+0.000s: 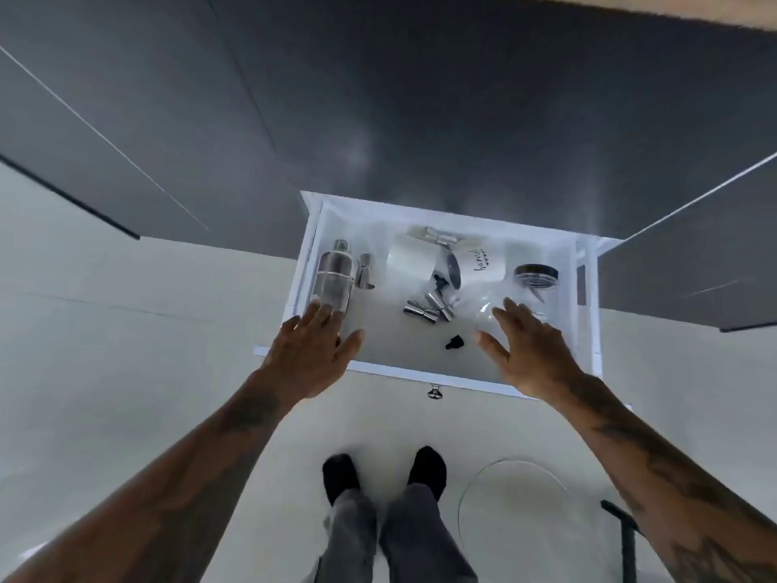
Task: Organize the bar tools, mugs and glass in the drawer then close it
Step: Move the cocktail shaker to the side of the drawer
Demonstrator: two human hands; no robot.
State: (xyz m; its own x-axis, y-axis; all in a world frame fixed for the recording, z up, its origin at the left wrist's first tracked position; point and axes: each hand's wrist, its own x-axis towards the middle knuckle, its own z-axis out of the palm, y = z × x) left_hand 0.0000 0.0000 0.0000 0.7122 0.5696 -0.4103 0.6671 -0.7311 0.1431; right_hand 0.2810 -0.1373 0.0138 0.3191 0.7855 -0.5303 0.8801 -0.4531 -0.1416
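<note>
A white drawer (420, 374) stands pulled out below me. A steel cocktail shaker (334, 276) lies along its left side, next to a small steel cup (365, 271). Two white mugs (414, 258) (483, 260) lie on their sides at the back. Steel jiggers (433, 307) sit in the middle, with a small black stopper (455, 342) nearer the front. A clear glass (483, 317) lies on its side at the right, below a dark-lidded jar (536, 276). My left hand (313, 347) hovers open just short of the shaker's base. My right hand (527, 347) is open over the glass.
Dark grey cabinet fronts rise behind and to both sides of the drawer. A metal knob (435, 391) sticks out of the drawer front. My feet in black socks (387, 473) stand on the pale floor. A thin cable loop (504, 498) and a black object (622, 523) lie at the right.
</note>
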